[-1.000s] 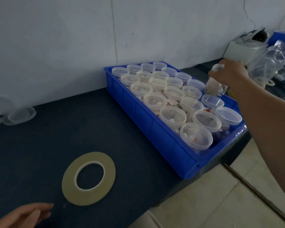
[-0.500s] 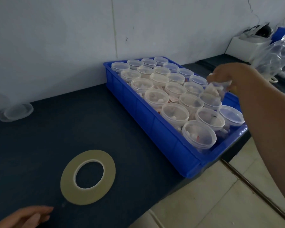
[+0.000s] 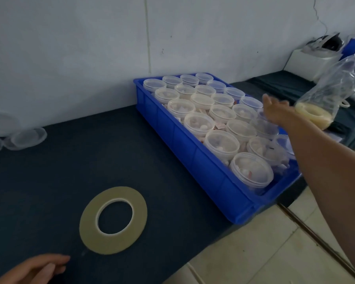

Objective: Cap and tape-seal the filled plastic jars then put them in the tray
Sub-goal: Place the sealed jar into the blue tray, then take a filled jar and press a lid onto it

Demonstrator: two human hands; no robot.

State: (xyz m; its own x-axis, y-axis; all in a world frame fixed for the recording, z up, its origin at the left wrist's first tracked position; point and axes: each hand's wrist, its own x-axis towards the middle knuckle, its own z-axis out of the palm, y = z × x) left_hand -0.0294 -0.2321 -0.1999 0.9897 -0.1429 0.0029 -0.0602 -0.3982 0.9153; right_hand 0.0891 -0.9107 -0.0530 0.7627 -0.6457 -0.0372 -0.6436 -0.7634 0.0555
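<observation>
A blue tray (image 3: 195, 158) stands on the dark table against the wall, packed with several capped clear plastic jars holding small white parts. One jar (image 3: 264, 129) sits in the tray's right row, just under my right hand (image 3: 276, 111). That hand hovers over the tray's right side with fingers spread and nothing in it. A flat yellowish tape roll (image 3: 113, 220) lies on the table in front of me. My left hand (image 3: 39, 267) rests at the table's near edge, just left of the roll, loosely relaxed and holding nothing.
Loose clear lids (image 3: 27, 138) lie at the far left by the wall. A clear plastic bag with tape rolls (image 3: 318, 113) sits right of the tray, with a white box (image 3: 312, 60) behind it. The table edge drops to tiled floor (image 3: 254, 253) at lower right.
My right hand brought a jar from the right down into the tray's right row and let go; it is now lifted off with fingers spread. The left hand barely moved.
</observation>
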